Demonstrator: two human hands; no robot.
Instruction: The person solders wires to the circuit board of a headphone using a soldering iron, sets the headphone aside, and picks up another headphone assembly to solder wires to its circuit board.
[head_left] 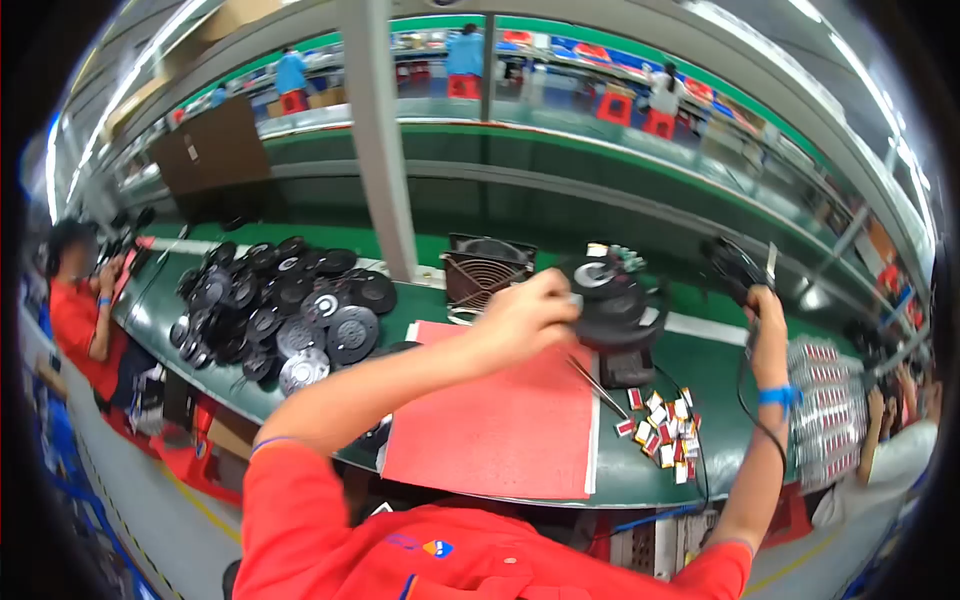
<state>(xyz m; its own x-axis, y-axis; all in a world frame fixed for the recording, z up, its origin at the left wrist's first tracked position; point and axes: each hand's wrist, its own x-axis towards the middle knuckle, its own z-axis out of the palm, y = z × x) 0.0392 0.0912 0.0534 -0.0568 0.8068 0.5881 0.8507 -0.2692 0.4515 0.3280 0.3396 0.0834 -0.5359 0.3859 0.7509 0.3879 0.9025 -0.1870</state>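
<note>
My left hand [530, 318] is closed, its fingertips at the near left edge of a round black plastic part [618, 310], smeared by motion, held above the far right of a red mat [490, 420]. Further right, my raised right hand [768, 315] is closed around a black corded hand tool [738, 268], too blurred to name exactly. Its black cable hangs along my forearm. Under the round part stands a small black box [627, 369]. A pair of tweezers [597, 386] lies slantwise at the mat's right edge, beside small red, white and yellow pieces [665, 432].
A heap of black round parts [265, 305] covers the bench's left side. A fan with a round grille [488, 272] stands behind the mat, near a grey post [378, 140]. Stacked clear trays [828, 410] stand right. People sit at both sides of the bench.
</note>
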